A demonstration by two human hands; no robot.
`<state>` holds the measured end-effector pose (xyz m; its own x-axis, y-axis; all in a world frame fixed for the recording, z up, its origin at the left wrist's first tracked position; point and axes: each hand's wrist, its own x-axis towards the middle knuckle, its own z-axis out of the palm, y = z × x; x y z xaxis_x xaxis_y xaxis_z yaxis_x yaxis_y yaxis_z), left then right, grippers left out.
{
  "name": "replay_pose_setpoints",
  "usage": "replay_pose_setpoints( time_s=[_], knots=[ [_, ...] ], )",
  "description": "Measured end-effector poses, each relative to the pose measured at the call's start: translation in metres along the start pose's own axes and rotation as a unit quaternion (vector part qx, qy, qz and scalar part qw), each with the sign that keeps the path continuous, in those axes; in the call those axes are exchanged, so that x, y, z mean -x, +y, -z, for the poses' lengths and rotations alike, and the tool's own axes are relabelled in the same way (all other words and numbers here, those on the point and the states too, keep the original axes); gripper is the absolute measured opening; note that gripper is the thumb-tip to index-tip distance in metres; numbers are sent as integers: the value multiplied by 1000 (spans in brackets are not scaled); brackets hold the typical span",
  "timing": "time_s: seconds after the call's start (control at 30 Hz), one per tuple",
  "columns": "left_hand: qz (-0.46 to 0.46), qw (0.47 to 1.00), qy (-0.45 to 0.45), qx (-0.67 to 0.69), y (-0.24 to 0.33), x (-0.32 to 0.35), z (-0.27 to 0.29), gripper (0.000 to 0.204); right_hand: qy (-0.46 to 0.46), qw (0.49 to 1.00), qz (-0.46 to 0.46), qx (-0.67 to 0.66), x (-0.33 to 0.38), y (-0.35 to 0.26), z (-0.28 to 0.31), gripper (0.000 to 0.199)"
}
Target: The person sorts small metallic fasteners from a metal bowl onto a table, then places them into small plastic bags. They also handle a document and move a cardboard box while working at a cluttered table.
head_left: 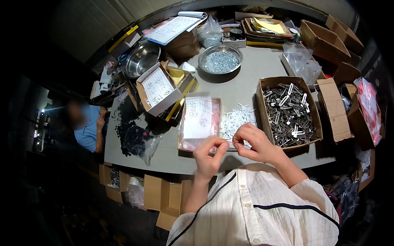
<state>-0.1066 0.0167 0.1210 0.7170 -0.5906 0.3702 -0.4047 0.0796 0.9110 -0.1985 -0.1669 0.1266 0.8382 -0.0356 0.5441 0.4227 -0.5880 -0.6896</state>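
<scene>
My left hand (209,158) and my right hand (255,144) meet at the near edge of the table, both pinched closed with fingertips almost touching. Whatever lies between the fingers is too small to make out. Just beyond them is a heap of small white pieces (238,117), partly covered by my right hand. Left of that heap lies a shallow box with clear bags and a sheet of grid paper (199,119). On the right stands a cardboard box (262,110) full of slotted metal clips (283,106), beside my right hand.
Farther back are a steel bowl (201,65) of small shiny metal parts, an empty steel bowl (143,59) and a clipboard (174,30). A dark plastic bag (141,141) lies left. Cardboard boxes (334,110) crowd the right. A person in blue (88,127) is at far left.
</scene>
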Motion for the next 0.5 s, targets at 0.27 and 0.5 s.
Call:
replay_pose_setpoints(
  time_s=[0.27, 0.5],
  knots=[
    [159, 977, -9, 145, -2, -2, 7, 14, -24, 991, -111, -65, 6, -1, 2, 6],
    [262, 940, -1, 219, -14, -4, 1, 17, -22, 921, -309, -238, 23, 28, -8, 20]
  ],
)
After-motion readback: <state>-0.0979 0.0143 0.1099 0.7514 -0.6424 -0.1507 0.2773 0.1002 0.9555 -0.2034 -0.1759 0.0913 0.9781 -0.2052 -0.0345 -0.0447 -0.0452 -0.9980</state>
